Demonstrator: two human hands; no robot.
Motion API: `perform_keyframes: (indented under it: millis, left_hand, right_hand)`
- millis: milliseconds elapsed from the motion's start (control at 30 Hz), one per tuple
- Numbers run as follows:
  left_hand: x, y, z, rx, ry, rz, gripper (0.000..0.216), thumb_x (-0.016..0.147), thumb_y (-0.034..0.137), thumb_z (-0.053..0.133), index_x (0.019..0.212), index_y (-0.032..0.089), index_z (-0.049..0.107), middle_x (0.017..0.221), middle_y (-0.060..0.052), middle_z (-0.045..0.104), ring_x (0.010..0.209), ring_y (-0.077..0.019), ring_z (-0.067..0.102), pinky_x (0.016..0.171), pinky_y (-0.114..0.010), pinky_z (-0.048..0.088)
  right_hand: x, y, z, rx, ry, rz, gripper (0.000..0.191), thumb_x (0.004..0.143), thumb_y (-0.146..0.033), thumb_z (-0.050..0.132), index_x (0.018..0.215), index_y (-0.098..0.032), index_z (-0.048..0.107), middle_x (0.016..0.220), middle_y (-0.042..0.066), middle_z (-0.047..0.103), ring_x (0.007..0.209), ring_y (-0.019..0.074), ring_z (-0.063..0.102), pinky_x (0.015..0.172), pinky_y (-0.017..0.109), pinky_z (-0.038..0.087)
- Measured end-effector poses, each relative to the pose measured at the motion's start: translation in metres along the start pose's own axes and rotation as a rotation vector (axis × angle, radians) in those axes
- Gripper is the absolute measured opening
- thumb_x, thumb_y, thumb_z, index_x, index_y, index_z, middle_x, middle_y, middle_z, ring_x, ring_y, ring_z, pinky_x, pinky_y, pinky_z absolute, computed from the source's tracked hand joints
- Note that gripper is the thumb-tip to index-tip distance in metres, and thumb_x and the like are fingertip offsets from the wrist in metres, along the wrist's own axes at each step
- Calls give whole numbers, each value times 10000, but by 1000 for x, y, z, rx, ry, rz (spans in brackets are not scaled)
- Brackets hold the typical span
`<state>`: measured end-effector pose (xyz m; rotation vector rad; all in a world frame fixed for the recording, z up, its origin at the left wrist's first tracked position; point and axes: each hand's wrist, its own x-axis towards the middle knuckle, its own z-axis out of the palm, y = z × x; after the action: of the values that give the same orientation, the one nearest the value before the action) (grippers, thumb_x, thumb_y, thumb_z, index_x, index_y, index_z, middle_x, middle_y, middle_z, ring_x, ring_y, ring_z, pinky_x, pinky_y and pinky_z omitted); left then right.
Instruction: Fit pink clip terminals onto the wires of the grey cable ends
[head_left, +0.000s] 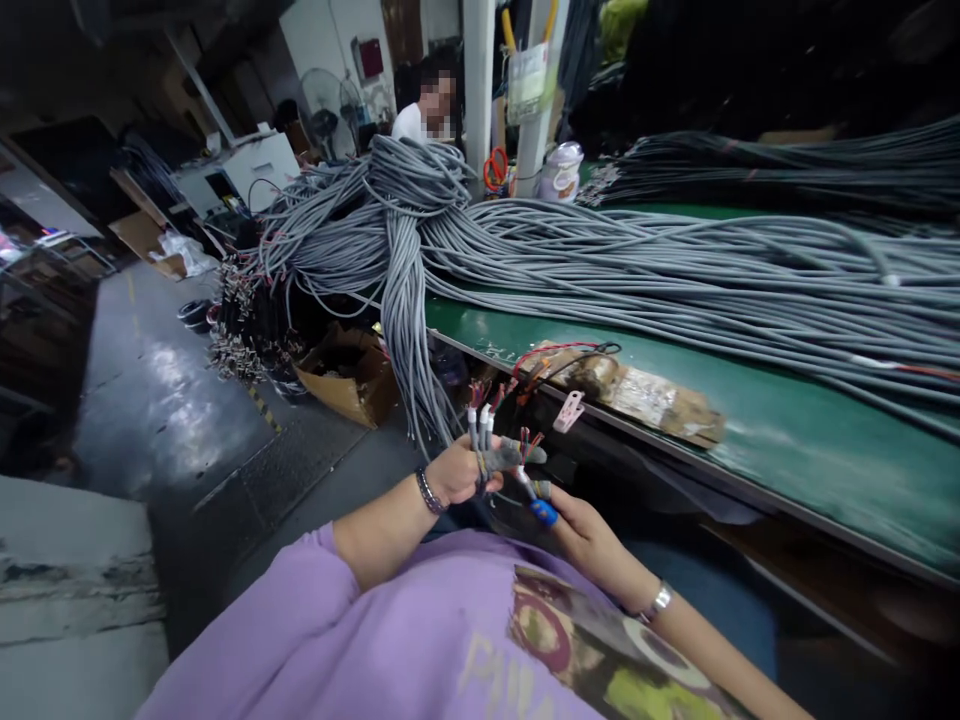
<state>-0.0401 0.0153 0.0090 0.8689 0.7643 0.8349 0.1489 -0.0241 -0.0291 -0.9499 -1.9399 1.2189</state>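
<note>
My left hand (pixel 459 470) is closed round several grey cable ends (pixel 480 425) whose stripped coloured wires stick up above my fingers. My right hand (pixel 585 530) is just to the right of it, pinching one cable end with a small blue piece (pixel 544 512) at my fingertips. Both hands are held in front of my chest, below the edge of the green table (pixel 750 420). A thick hank of grey cables (pixel 409 330) hangs off the table's corner down towards my left hand.
A huge pile of grey cables (pixel 675 270) covers the green table. A taped wooden block (pixel 645 395) with red and black wires lies near the table's edge. A cardboard box (pixel 345 375) stands on the floor. Another person (pixel 427 105) sits at the back.
</note>
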Motion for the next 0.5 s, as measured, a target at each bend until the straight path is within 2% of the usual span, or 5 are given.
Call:
perform_keyframes:
  millis: [133,333,367,433,500]
  left_hand:
    - [3,-2,11,51,-13,-19,449,530,461,836,737,82,713,727,-130,687,579,-124,564,430,-205,253]
    - [0,-9,13,83,118,31,414,542,438,837,630,115,592,591,-54,639,529,-118,571,423,-200,260]
    - [-1,-11,13,110,148,40,411,553,436,831,629,120,579,573,-42,630,500,-104,548,420,-199,255]
    - [-2,-14,13,175,205,62,408,575,436,816,611,131,547,541,-19,610,437,-70,474,416,-203,246]
    - [-2,-18,14,241,252,87,405,604,440,795,592,141,522,511,-1,585,406,-52,408,420,-210,252]
  right_hand:
    - [-5,8,2,116,7,74,355,915,-464,426,991,-189,638,779,30,622,692,167,545,653,267,475]
    - [0,9,1,212,-48,160,264,847,-389,524,923,-180,667,840,40,661,755,184,581,730,303,484]
    - [2,6,-3,202,-32,188,231,823,-365,548,886,-178,670,794,34,656,728,181,576,710,301,483]
    - [5,0,-13,196,107,252,190,787,-327,562,845,-177,663,717,23,633,677,169,564,680,298,480]
    - [9,-8,-22,266,238,292,213,788,-337,550,899,-182,643,816,40,652,670,157,568,653,292,484]
